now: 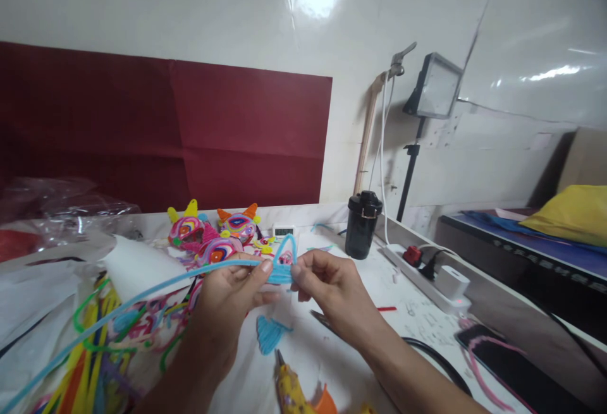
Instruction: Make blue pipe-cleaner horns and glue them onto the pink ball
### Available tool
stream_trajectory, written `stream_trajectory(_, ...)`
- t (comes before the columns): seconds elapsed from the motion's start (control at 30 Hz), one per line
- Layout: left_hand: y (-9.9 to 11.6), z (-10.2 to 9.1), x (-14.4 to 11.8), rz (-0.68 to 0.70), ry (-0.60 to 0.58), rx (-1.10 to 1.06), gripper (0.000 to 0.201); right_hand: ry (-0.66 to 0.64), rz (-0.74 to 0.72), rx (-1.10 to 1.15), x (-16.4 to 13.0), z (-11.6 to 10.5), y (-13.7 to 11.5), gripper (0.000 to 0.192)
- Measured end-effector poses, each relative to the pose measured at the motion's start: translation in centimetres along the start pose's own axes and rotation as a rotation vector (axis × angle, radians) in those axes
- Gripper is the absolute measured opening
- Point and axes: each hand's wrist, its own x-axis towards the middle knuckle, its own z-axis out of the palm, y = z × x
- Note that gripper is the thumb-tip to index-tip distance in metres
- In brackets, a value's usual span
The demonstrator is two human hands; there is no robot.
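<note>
My left hand and my right hand meet above the white table, both pinching a light blue pipe cleaner. Its end is bent into a small pointed loop between my fingertips. Its long tail runs down to the lower left past a pile of coloured pipe cleaners. A finished blue coiled piece lies on the table just below my hands.
Colourful coiled figures stand at the back. A black jar, a power strip with a white adapter, a phone, a lamp on a stand, a yellow glue gun and plastic bags surround the work spot.
</note>
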Motion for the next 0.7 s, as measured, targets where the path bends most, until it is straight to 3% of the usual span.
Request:
stream_trajectory(0.43,-0.56,0.39,-0.03,0.057,0.106,0.003,0.023,0.01,-0.023,0.023,-0.17,0.22,0.4,0.031)
stream_trajectory(0.7,-0.6,0.54,-0.27,0.095,0.125,0.048,0.02,0.02,0.052,0.09,-0.12,0.6,0.28,0.03)
